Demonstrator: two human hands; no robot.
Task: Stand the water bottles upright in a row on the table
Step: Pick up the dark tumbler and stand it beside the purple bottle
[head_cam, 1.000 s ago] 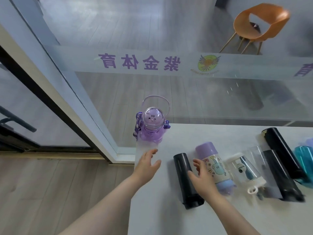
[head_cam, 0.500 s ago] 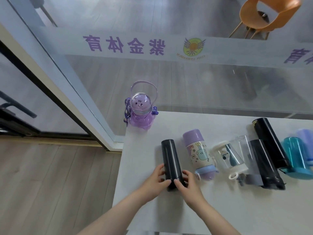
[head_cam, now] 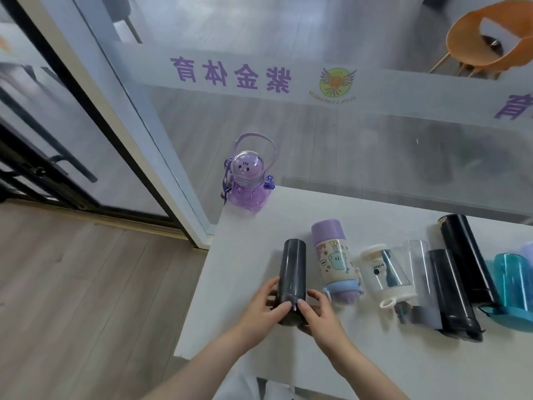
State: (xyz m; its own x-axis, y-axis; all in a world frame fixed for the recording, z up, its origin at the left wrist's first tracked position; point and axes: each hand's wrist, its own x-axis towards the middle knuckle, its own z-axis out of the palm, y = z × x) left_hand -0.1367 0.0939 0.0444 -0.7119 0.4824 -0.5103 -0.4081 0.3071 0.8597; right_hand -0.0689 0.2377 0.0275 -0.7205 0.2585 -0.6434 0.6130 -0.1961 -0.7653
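1. Purple astronaut-shaped bottle, domed lid with a small face, loop handle. Stands upright at the table's far left corner: first in the row. One second ago the left hand was just beside it; that hand has since left it.

2. Plain black cylindrical bottle, lying on its side, no label legible. Now gripped at its near end by both hands, where a second ago only the right hand was near it. Left hand and right hand wrap it from either side, fingers curled around the barrel, thumbs meeting on top. Judged next to be stood up.

3. Cartoon-print bottle, purple cap, blue base; lying. Drawn figures, no words legible.

4. Clear bottle, white cap; lying. Label appears to read "tritan".

5. Clear tumbler, two black flasks, teal bottle; all lying.

Background: glass partition, mirrored purple characters "紫金体育", winged emblem.
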